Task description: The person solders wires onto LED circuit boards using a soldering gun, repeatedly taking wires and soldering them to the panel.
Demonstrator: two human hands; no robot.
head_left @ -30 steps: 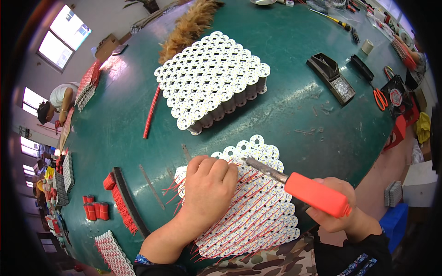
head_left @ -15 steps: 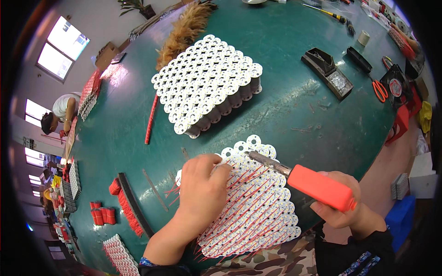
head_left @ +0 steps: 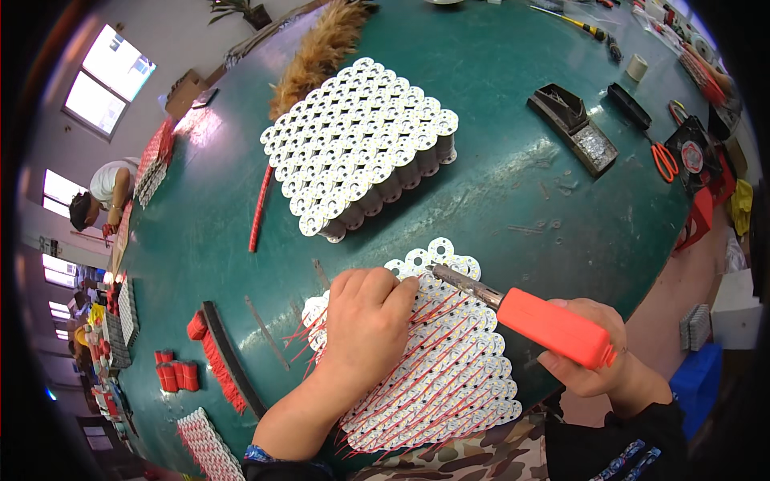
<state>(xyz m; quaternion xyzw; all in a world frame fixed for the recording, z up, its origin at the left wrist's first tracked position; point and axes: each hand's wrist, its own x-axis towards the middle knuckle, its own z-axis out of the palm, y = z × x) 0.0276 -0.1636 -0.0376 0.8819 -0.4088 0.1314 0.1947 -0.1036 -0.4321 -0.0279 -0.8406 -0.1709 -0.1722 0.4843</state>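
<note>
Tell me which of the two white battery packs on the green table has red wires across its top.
The near pack, under the left hand and the soldering iron held by the right hand. The far pack shows only bare white tops.

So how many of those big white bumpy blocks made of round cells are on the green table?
2. One block of white-capped round cells sits alone further up the green table; the other, red-wired block lies under both hands. More may be hidden.

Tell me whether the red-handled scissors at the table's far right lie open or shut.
Shut, as far as shows: the scissors lie flat on the green table, handles together, blades forming one dark line.
</note>
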